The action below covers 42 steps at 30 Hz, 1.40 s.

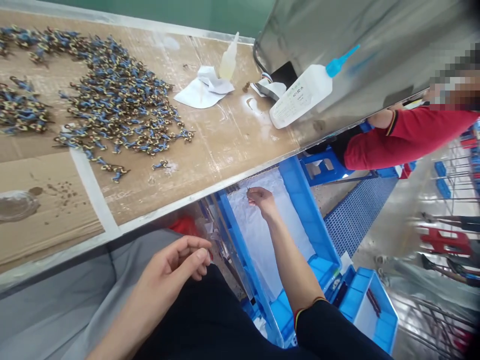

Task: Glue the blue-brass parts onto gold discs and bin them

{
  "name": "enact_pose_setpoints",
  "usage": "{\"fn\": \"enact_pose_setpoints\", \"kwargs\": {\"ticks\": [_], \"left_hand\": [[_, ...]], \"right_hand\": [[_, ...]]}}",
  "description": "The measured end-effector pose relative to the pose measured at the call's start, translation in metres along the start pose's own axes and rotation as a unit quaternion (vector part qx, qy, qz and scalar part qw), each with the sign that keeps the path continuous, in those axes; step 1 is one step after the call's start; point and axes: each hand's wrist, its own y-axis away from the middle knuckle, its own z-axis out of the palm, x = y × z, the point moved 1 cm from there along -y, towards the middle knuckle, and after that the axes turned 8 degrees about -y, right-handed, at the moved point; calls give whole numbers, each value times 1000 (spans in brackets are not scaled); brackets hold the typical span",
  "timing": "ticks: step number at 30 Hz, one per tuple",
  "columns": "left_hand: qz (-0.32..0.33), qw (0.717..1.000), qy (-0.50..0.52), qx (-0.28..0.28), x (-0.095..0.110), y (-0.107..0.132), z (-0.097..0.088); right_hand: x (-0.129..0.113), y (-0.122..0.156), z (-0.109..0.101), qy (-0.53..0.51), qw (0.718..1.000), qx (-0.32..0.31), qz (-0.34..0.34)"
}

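My right hand (262,201) reaches out over a blue plastic crate (326,240) lined with white sheeting (275,240). Between its thumb and fingertips is a small dark piece (248,193), too small to name. Nearer to me, my left hand (180,262) hangs above my lap with curled fingers and the thumb against them; anything inside is hidden. On the workbench (210,160) lies a large heap of small painted pieces (116,90) in blue, cream and brown, like tiny figures. One such piece (160,164) lies apart near the bench edge.
A white bottle with a blue nozzle (303,95) leans at the bench's right end. Beside crumpled white paper (204,90) is a small squeeze bottle (228,60). A person in a red sleeve (378,140) sits at right. Another blue crate (375,310) stands lower right.
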Motion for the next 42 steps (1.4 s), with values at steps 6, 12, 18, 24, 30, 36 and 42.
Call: {"fn": "enact_pose_setpoints", "kwargs": {"ticks": [6, 12, 18, 24, 30, 36, 42], "left_hand": [[0, 1000, -3, 24, -8, 3, -9], [-12, 999, -8, 30, -12, 6, -10], [-24, 999, -9, 42, -23, 7, -16], [-36, 998, 3, 59, -11, 13, -18], [-37, 997, 21, 68, -2, 15, -15], [-32, 996, 31, 71, 0, 17, -15], [-30, 997, 37, 57, -4, 18, -18]], "right_hand": [[25, -54, -1, 45, 997, -12, 56], [37, -61, -6, 71, 997, -2, 27], [42, -64, -5, 96, 995, 17, 1], [40, -64, 1, 104, 994, 11, -13], [37, -59, 6, 105, 994, 13, -23], [31, -52, 9, 110, 993, 16, -27], [22, -41, 14, 106, 993, 31, -48]]}}
